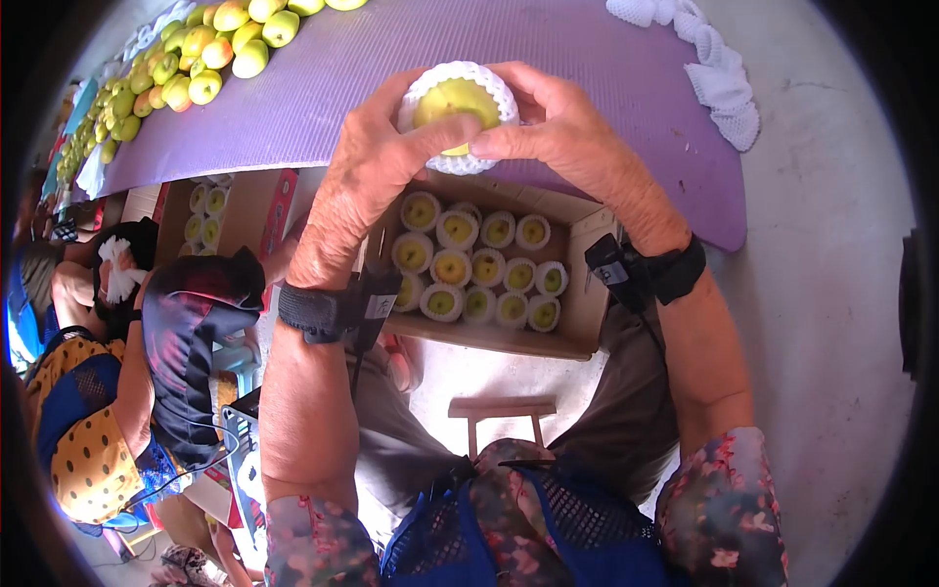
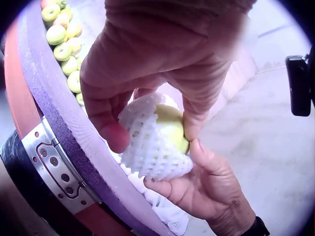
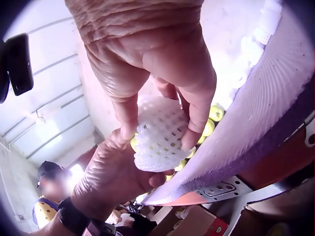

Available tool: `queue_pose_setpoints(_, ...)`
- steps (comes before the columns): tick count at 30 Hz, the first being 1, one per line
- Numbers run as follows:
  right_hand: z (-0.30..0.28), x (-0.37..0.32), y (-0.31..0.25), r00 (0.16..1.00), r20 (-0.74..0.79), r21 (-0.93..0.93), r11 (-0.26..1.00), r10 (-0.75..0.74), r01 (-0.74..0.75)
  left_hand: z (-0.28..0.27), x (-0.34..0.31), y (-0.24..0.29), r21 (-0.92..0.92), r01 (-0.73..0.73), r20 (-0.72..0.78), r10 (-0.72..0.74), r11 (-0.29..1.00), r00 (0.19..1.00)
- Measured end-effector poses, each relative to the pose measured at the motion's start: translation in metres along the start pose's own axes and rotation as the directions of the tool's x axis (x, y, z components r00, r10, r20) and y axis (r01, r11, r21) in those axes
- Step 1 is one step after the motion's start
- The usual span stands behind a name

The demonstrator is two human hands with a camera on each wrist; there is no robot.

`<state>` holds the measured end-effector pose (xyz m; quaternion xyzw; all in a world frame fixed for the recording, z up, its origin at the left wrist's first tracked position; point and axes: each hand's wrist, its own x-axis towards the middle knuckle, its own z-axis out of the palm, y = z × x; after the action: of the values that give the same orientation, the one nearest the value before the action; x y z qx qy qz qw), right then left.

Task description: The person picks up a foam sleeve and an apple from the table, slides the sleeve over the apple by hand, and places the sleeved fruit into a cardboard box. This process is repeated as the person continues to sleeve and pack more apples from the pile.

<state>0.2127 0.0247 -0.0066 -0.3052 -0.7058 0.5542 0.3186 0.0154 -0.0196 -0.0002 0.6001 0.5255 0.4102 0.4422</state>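
Both hands hold one yellow-green apple [image 1: 455, 103] above the near edge of the purple mat. A white foam net sleeve [image 2: 152, 147] wraps its sides and leaves part of the skin bare. My left hand [image 1: 383, 147] grips it from the left, thumb lying across the bare skin. From the right, my right hand [image 1: 562, 127] curls round the sleeve with its thumb at the opening. In the right wrist view the sleeve [image 3: 162, 132] covers most of the fruit. Right below the hands stands a cardboard box [image 1: 582, 323] with rows of sleeved apples [image 1: 450, 266].
Loose apples [image 1: 205, 86] are heaped at the far left of the purple mat [image 1: 391, 39]. White foam sleeves [image 1: 729, 103] lie along its right end. Another box [image 1: 249, 210] of sleeved apples stands at left, beside a seated person [image 1: 98, 430]. A wooden stool [image 1: 501, 406] is below.
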Motion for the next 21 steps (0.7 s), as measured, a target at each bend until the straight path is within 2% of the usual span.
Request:
queue_pose_setpoints(6, 0.003, 0.002, -0.006, 0.999, 0.032, 0.08, 0.997, 0.006, -0.009, -0.009, -0.004, 0.006, -0.077, -0.014, 0.059, 0.019, 0.997, 0.998)
queue_pose_setpoints(9, 0.003, -0.002, -0.012, 0.996, 0.086, 0.055, 0.998, -0.015, 0.01, -0.01, -0.004, 0.001, -0.13, -0.04, 0.051, 0.047, 0.991, 0.998)
queue_pose_setpoints(12, 0.002, -0.005, -0.01, 0.997, 0.081, -0.006, 1.0, -0.017, 0.017, -0.01, -0.004, 0.0, -0.092, -0.033, 0.074, 0.04, 0.995, 0.996)
queue_pose_setpoints(15, 0.009, -0.01, -0.011, 0.998, 0.03, 0.096, 0.994, 0.048, -0.051, -0.008, -0.006, 0.0, -0.083, -0.043, 0.089, 0.05, 0.996, 0.995)
queue_pose_setpoints(17, 0.006, -0.01, -0.004, 0.999, 0.015, 0.089, 0.995, 0.034, -0.036, -0.007, -0.006, 0.001, -0.086, -0.048, 0.1, 0.057, 0.995, 0.993)
queue_pose_setpoints(21, 0.011, -0.018, -0.035, 0.998, 0.031, 0.087, 0.995, 0.046, -0.048, 0.002, -0.014, 0.015, -0.142, -0.045, 0.093, 0.059, 0.989, 0.994)
